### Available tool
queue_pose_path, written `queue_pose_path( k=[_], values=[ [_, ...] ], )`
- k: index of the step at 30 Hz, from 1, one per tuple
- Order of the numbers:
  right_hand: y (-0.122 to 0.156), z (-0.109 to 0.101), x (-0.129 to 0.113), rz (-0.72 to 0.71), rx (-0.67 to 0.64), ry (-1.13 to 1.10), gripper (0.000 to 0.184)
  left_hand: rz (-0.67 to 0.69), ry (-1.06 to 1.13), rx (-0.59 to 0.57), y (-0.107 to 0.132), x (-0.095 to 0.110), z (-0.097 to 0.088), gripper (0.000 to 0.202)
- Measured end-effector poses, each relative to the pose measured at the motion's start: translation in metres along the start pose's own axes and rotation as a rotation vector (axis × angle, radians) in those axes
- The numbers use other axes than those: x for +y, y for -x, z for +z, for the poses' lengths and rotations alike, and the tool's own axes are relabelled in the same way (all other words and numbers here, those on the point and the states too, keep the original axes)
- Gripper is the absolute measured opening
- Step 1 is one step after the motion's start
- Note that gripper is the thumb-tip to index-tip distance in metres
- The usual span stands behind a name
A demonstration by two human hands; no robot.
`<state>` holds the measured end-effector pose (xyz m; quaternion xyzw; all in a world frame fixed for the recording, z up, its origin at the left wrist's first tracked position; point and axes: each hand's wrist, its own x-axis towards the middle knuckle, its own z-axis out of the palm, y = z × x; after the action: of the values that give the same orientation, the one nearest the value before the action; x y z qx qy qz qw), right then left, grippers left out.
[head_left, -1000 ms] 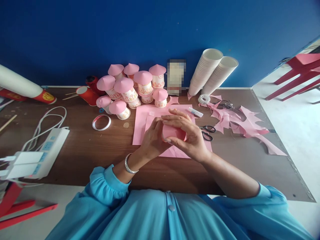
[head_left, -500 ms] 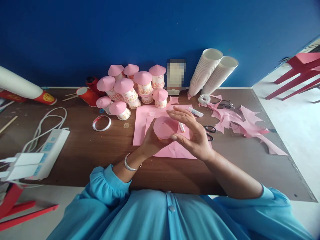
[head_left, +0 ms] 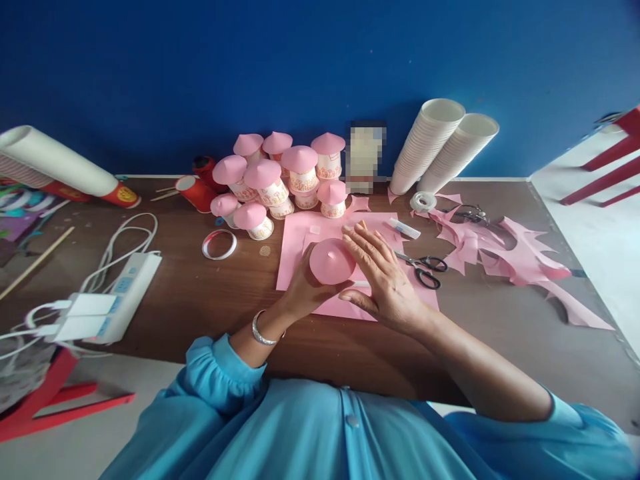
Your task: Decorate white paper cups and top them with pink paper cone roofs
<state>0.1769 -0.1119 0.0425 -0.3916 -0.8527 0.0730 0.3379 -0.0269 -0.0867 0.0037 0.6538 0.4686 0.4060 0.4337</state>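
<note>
A pink paper cone roof (head_left: 331, 260) points up toward me above the pink paper sheets. My left hand (head_left: 300, 283) is closed around whatever is under the roof, which the cone and fingers almost wholly cover. Flat and stretched out, my right hand (head_left: 387, 287) lies along the cone's right edge, its fingertips at or very near the rim. Black-handled scissors (head_left: 427, 270) rest just right of that hand, and a glue stick (head_left: 405, 229) lies beyond it. Part of a white object shows under the right palm.
Several pink-roofed paper cup houses (head_left: 270, 180) stand at the back. Two stacks of white paper cups (head_left: 427, 147) lean against the blue wall. Pink scraps (head_left: 525, 253) spread on the right. A tape roll (head_left: 219, 245) and a power strip (head_left: 125, 293) are on the left.
The view has swung left, so things sit further right. The cone's tip now faces me more squarely. My right hand has gone from curved around the rim to flatter and straighter beside it.
</note>
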Motion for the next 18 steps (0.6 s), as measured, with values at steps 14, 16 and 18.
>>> queue_pose_path(
  k=[14, 16, 18],
  values=[
    [0.026, 0.011, 0.002, 0.003, -0.109, 0.02, 0.045, 0.117, -0.446, 0.294, -0.024, -0.035, -0.084, 0.062],
    [0.031, 0.023, 0.002, -0.039, -0.182, 0.073, 0.049, 0.107, -0.486, 0.29, -0.022, -0.036, -0.085, 0.06],
    [0.035, 0.035, 0.005, -0.067, -0.253, 0.139, 0.055, 0.077, -0.494, 0.296, -0.019, -0.036, -0.083, 0.061]
  ],
)
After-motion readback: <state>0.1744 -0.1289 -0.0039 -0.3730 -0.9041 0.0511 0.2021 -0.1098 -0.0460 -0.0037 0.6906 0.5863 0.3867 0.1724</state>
